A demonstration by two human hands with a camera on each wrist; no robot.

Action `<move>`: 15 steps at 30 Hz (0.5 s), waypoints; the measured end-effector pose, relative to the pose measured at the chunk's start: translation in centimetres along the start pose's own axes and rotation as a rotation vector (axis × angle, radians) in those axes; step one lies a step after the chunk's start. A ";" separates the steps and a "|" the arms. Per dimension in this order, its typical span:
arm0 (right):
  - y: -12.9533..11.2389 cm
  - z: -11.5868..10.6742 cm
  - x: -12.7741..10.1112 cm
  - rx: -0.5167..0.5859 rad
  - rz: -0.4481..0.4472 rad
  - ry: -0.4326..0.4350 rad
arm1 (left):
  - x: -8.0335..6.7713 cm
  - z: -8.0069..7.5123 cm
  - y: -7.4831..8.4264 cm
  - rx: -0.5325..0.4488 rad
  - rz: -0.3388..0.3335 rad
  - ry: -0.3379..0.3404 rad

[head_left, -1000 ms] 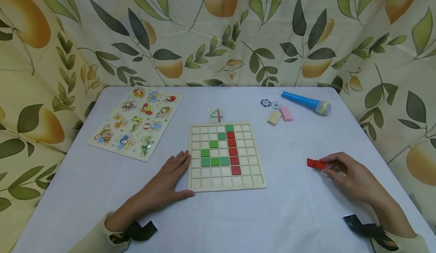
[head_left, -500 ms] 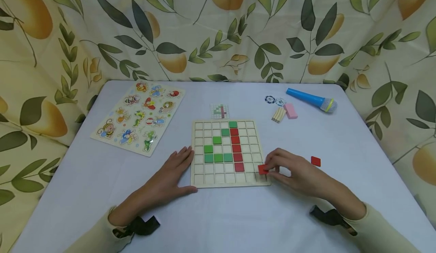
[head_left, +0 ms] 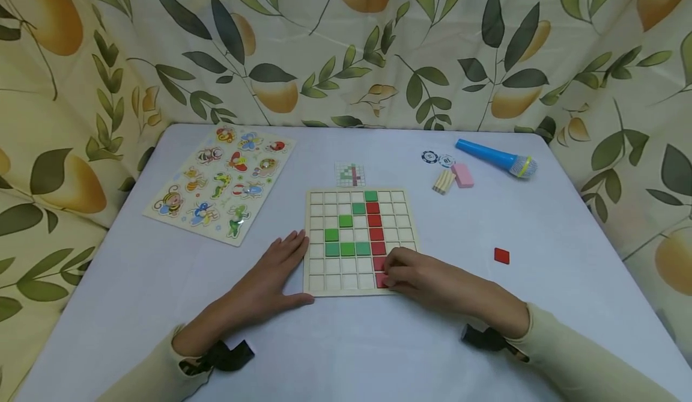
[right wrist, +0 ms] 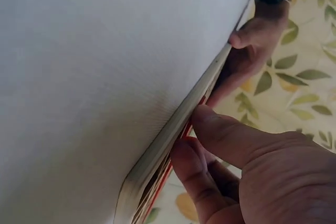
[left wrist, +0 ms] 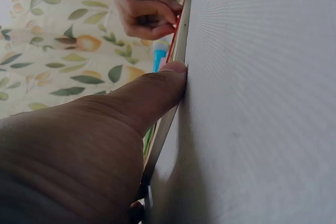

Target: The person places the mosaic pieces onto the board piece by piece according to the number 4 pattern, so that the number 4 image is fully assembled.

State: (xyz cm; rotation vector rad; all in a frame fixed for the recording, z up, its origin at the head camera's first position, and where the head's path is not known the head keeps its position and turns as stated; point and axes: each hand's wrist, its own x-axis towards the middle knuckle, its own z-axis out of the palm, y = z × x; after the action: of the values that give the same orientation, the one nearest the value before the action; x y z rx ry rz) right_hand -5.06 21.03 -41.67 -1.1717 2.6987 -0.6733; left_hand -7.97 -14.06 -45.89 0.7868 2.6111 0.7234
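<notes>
Now the right hand pinches a red tile into the grid board's bottom row, under the red column, while the left hand, fingers flat, braces the board's left edge to steady it.

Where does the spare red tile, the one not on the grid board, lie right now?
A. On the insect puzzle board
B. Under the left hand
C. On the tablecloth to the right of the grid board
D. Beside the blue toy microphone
C: in the head view the spare red tile lies alone on the tablecloth, to the right of the grid board, apart from both hands.
</notes>
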 end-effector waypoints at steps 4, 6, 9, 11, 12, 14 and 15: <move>0.0 0.0 0.3 0.007 0.021 0.000 | 0.1 -0.1 -0.1 0.001 0.008 0.005; 0.1 -0.1 0.1 0.009 0.015 0.006 | 0.2 -0.1 -0.1 0.003 0.008 0.002; 0.4 -0.8 -0.8 0.025 -0.007 0.084 | 0.2 -0.1 -0.1 0.001 0.006 -0.002; 0.9 -1.7 -1.9 0.032 0.000 0.199 | 0.1 0.0 -0.1 -0.003 0.005 -0.003; 1.1 -2.4 -2.7 0.036 0.019 0.268 | 0.1 0.0 -0.1 -0.004 0.005 -0.003; 1.9 -3.7 -4.5 0.069 0.085 0.427 | -0.1 0.0 -0.1 -0.006 -0.002 -0.005; 2.3 -4.4 -5.6 0.086 0.139 0.503 | -0.1 0.0 -0.1 -0.005 -0.006 -0.005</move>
State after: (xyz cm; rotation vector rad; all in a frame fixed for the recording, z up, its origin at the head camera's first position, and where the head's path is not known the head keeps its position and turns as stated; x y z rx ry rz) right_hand -3.98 27.96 -39.14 -0.8744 3.0687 -1.1842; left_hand -7.90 -14.20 -45.90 0.7779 2.6050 0.7249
